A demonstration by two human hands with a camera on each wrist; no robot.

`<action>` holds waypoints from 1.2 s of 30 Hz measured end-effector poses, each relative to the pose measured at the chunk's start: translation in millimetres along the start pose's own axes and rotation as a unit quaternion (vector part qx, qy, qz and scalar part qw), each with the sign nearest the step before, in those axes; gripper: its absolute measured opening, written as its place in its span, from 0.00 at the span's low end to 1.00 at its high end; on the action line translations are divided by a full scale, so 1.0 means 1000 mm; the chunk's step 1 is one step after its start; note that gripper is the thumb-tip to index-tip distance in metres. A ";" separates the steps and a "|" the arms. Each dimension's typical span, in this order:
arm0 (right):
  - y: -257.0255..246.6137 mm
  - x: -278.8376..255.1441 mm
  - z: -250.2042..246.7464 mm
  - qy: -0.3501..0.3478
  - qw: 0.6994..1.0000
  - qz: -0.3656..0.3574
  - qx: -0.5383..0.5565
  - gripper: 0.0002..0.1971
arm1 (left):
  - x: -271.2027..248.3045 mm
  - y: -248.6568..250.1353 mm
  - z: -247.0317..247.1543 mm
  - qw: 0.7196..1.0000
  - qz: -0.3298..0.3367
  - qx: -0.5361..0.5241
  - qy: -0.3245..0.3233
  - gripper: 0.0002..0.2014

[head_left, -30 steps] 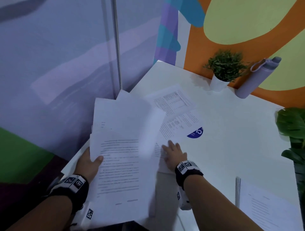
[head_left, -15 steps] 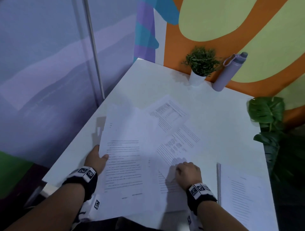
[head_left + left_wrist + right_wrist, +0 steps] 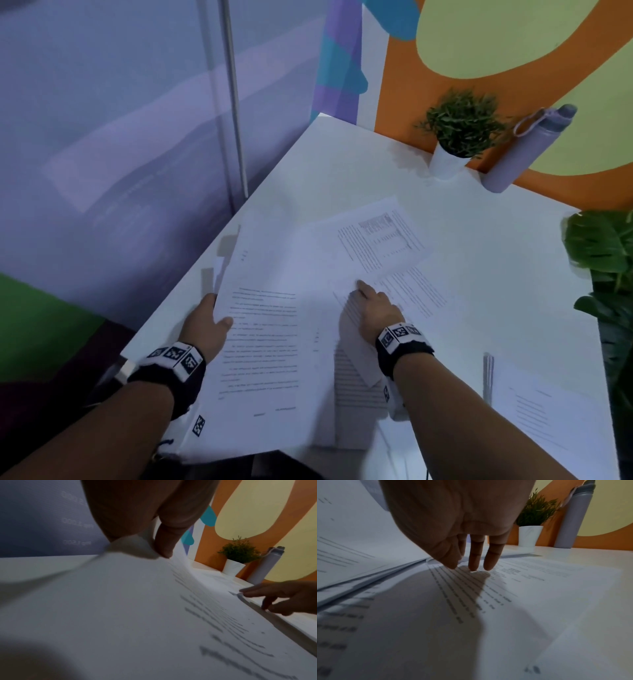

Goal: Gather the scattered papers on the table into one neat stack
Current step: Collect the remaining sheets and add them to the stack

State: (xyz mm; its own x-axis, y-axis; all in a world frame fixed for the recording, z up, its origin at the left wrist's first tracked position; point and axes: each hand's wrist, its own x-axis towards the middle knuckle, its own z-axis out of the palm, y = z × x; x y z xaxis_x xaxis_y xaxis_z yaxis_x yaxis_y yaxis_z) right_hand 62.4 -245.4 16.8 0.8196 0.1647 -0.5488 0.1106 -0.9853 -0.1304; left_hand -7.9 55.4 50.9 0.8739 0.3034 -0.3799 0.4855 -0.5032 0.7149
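Meanwhile, left grip [image 3: 205,323] clamped on paper sheaf [image 3: 263,335], right grip [image 3: 375,308] flat, fingers straight, on loose sheet [image 3: 411,294].

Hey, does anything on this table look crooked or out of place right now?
Yes. The printed sheets under the right hand lie fanned at different angles, not squared with the bundle the left hand grips. Another sheet sits apart, near the table's right edge.

Paper on a smooth white table

The printed sheets [image 3: 263,342] looked thin, matt paper; the table [image 3: 479,274] smooth and faintly glossy; at one o'clock, the bottle [image 3: 520,150] matt, the pot [image 3: 445,164] smooth white.
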 end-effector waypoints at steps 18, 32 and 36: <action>0.030 -0.056 0.031 0.126 0.984 0.067 0.104 0.28 | 0.012 0.025 -0.003 0.963 0.071 -0.258 -0.022 0.20; 0.045 -0.089 0.059 0.139 0.968 0.038 0.207 0.17 | 0.022 0.006 0.029 0.981 0.032 -0.175 -0.081 0.30; 0.068 -0.105 0.063 0.229 0.883 0.282 0.297 0.20 | 0.016 -0.003 0.054 0.996 0.010 -0.030 -0.086 0.37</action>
State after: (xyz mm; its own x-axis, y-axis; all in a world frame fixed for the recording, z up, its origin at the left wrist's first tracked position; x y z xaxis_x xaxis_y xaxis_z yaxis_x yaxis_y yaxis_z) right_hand -51.3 -327.0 13.1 0.8069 -0.5136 -0.2917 -0.5904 -0.6844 -0.4279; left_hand 6.1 18.6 10.8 0.8776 0.1471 -0.4563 0.4693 -0.4575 0.7553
